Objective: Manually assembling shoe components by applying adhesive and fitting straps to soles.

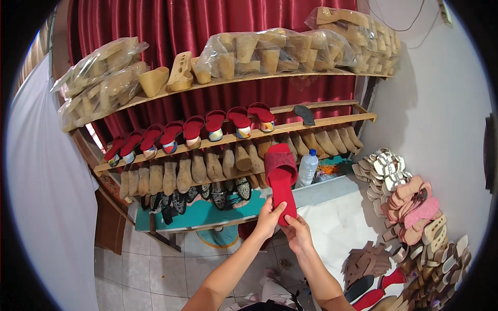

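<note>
A red slide sandal (pixel 280 179) with a broad patterned red strap is held up in front of the rack, its toe pointing away from me. My left hand (pixel 269 216) is closed on the left side of its heel end. My right hand (pixel 297 231) grips the same end from the right, thumb on the red insole. Beyond the sandal, a row of red sandals with colourful patterned heels (pixel 193 132) stands on the middle shelf. On that shelf's right part lies a dark flat shoe piece (pixel 304 115).
Wooden shoe lasts (pixel 213 165) line the lower rail, with black patterned shoes (pixel 218 196) below. A water bottle (pixel 308 167) stands right of the sandal. Bagged wooden heels (pixel 267 52) fill the top shelf. Piled pink soles (pixel 421 207) and brown pieces (pixel 367 263) lie at right.
</note>
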The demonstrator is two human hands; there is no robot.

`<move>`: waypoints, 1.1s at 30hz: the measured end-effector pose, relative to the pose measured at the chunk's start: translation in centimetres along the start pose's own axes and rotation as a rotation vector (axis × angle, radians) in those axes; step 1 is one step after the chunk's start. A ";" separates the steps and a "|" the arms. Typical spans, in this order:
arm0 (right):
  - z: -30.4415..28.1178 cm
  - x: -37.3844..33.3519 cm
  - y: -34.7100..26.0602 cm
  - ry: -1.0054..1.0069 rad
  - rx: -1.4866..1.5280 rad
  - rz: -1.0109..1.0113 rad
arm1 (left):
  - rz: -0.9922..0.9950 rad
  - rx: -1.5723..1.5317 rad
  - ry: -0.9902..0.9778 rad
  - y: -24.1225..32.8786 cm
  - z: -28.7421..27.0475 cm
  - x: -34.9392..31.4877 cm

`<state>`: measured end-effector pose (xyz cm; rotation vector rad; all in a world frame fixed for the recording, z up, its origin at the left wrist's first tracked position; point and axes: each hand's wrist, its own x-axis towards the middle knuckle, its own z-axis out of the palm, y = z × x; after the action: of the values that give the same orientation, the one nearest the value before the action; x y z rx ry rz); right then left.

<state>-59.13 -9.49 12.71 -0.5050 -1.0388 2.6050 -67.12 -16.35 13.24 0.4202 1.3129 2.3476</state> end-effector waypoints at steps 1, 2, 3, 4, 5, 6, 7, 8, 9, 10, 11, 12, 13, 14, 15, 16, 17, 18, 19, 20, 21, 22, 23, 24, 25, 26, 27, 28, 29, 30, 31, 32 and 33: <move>-0.1 1.2 -0.9 0.006 -0.007 -0.027 | 0.011 0.011 -0.010 -0.1 0.6 1.5; -0.1 2.6 -2.0 0.004 -0.022 -0.054 | 0.018 -0.002 -0.023 -0.3 1.2 3.2; 0.0 4.2 -3.3 -0.001 -0.023 -0.061 | 0.025 -0.003 -0.028 -0.1 1.7 5.1; 0.0 5.8 -4.6 -0.020 -0.042 -0.043 | 0.033 -0.002 -0.044 0.1 2.3 7.0; 0.3 7.4 -5.9 -0.039 -0.062 -0.026 | 0.041 -0.001 -0.061 0.3 3.0 8.9; 0.8 9.0 -7.4 -0.082 -0.067 -0.039 | 0.042 0.000 -0.047 0.7 3.7 10.8; 1.0 10.7 -8.7 -0.065 -0.093 -0.036 | 0.045 0.000 -0.047 1.3 4.4 12.6; 1.1 12.6 -9.9 -0.080 -0.094 -0.012 | 0.017 -0.007 -0.037 2.1 5.1 14.5; 1.4 14.3 -11.2 -0.094 -0.096 0.011 | -0.011 -0.016 -0.027 2.8 6.0 16.2; 2.2 15.5 -12.6 -0.088 -0.100 0.023 | 0.011 -0.035 -0.042 3.3 6.5 17.9; 2.9 16.7 -13.9 -0.088 -0.114 0.052 | 0.015 -0.032 -0.037 4.0 6.9 19.4; 3.5 18.0 -15.1 -0.081 -0.114 0.064 | -0.006 -0.011 -0.025 4.6 7.5 20.8; 3.9 19.2 -16.1 -0.074 -0.114 0.078 | -0.027 0.010 -0.011 5.0 8.0 22.0; 4.2 20.1 -16.8 -0.077 -0.112 0.074 | -0.038 -0.010 -0.014 4.9 8.0 23.5; 4.5 21.2 -17.3 -0.090 -0.120 0.090 | -0.036 -0.006 -0.013 5.0 7.9 24.5; 4.8 22.1 -17.7 -0.103 -0.129 0.107 | -0.057 -0.006 -0.006 5.2 7.9 25.3; 5.1 23.0 -18.0 -0.106 -0.127 0.109 | -0.078 -0.006 0.002 5.3 7.8 26.1; 5.5 23.6 -18.2 -0.105 -0.124 0.123 | -0.113 0.000 -0.005 5.3 7.6 26.5; 5.8 24.2 -18.3 -0.103 -0.122 0.137 | -0.115 0.002 0.003 5.2 7.4 26.8; 5.8 25.0 -18.3 -0.104 -0.120 0.146 | -0.141 -0.016 0.021 5.2 7.3 26.9; 5.6 26.0 -18.5 -0.140 -0.124 0.164 | -0.166 -0.035 0.032 5.2 7.4 27.1; 5.4 26.9 -18.6 -0.177 -0.129 0.181 | -0.168 -0.036 0.032 5.1 7.6 27.3; 5.1 27.7 -18.8 -0.174 -0.130 0.182 | -0.159 -0.050 0.052 5.1 8.0 27.3; 5.1 28.4 -18.6 -0.185 -0.128 0.203 | -0.144 -0.061 0.078 5.2 8.0 27.2; 5.1 29.1 -18.4 -0.196 -0.127 0.224 | -0.129 -0.073 0.104 5.2 8.0 27.1; 5.2 29.7 -18.3 -0.199 -0.128 0.229 | -0.128 -0.110 0.099 4.3 7.1 28.0; 5.1 30.3 -18.1 -0.188 -0.130 0.248 | -0.130 -0.112 0.103 4.1 7.0 28.2; 5.0 30.7 -18.0 -0.175 -0.132 0.266 | -0.104 -0.130 0.116 3.9 7.0 28.4; 5.0 31.1 -18.0 -0.172 -0.133 0.270 | -0.078 -0.149 0.130 3.7 7.0 28.5; 5.0 31.3 -17.8 -0.195 -0.122 0.278 | -0.081 -0.150 0.136 3.5 6.9 28.6; 5.1 31.5 -17.7 -0.217 -0.109 0.285 | -0.080 -0.172 0.160 3.3 6.7 28.7; 5.2 31.7 -17.6 -0.214 -0.110 0.292 | -0.079 -0.194 0.184 3.0 6.5 28.8; 5.3 31.9 -17.5 -0.185 -0.116 0.295 | -0.084 -0.196 0.188 2.5 6.3 29.0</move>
<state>-87.56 11.92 21.86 -0.4826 -1.2653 2.9077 -89.92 1.41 20.31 0.0845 1.1397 2.4623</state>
